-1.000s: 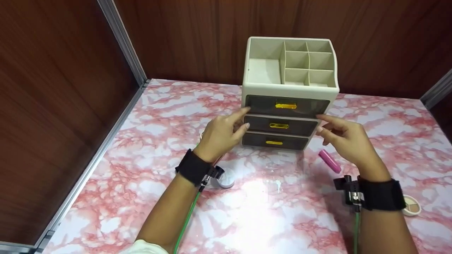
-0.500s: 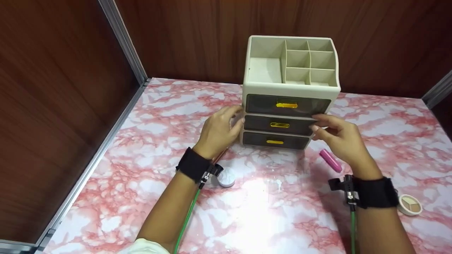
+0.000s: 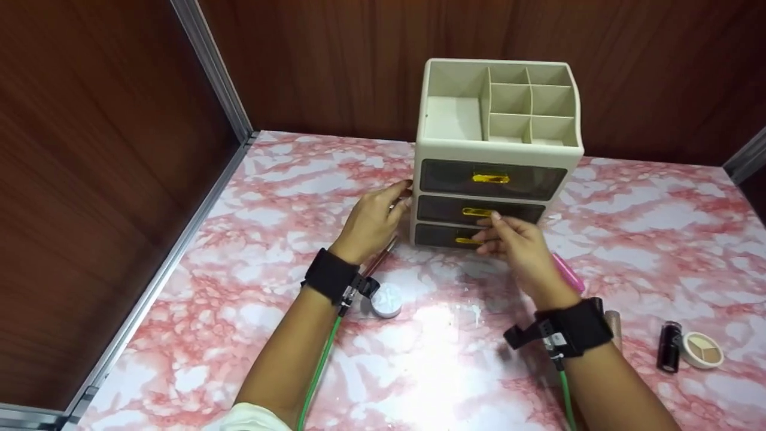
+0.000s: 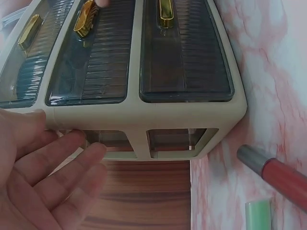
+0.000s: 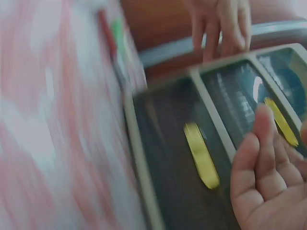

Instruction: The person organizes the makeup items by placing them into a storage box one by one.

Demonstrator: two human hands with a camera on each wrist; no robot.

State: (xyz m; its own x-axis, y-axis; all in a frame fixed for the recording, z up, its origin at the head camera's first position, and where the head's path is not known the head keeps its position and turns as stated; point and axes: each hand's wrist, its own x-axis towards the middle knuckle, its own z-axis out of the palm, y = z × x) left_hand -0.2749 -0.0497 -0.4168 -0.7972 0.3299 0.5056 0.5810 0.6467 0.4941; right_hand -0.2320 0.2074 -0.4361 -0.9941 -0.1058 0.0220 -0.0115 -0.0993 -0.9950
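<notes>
A cream drawer organizer (image 3: 499, 149) stands on the table, its three dark see-through drawers closed. My left hand (image 3: 372, 221) is at its left side; in the left wrist view the thumb lies at the front edge and the other fingers (image 4: 72, 172) extend along the side wall. My right hand (image 3: 520, 245) is in front of the drawers, fingers loosely bent. Its fingertips are right at the yellow handle (image 3: 477, 212) of the middle drawer, not curled round it. In the right wrist view that handle (image 5: 280, 122) shows beside the fingers (image 5: 264, 124). The lowest drawer's handle (image 5: 201, 155) is nearby.
Left of the organizer's front lie a dark red tube (image 3: 380, 256) and a white round container (image 3: 386, 301). A pink tube (image 3: 568, 273) is partly behind the right wrist. At right are a black cylinder (image 3: 669, 346) and a round three-shade makeup palette (image 3: 702, 350). Dark wood panels stand behind.
My right hand has left the organizer's right edge and moved left to the middle drawer's handle. My left hand has slid from the front edge to the left side.
</notes>
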